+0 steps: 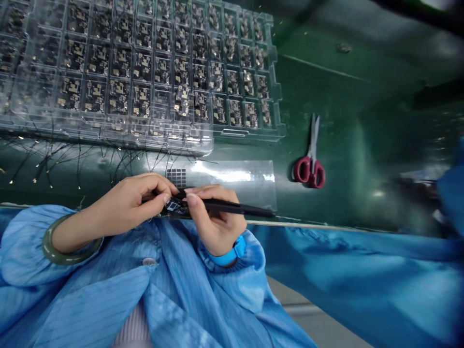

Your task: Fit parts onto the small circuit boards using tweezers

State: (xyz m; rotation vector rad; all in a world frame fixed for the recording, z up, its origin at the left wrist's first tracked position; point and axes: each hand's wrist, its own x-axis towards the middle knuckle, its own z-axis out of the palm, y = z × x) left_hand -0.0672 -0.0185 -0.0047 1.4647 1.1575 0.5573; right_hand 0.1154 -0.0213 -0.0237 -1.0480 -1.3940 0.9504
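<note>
Loose wires (46,164): left of the grip, before the trays (250,133); best kept from snagging.
Left hand (145,195): thumb and fingers pinching a small circuit board (174,205); a firm hold without flexing should serve.
Circuit board: between the two hands, partly covered.
Black squares (176,177): on a clear sheet (250,186), just beyond the board.
Right hand (213,215): closed around black tweezers (239,209); whether their tips pinch anything, cannot tell. Light pressure seems wise.
Scissors (311,164): right of the grip, well apart.
</note>
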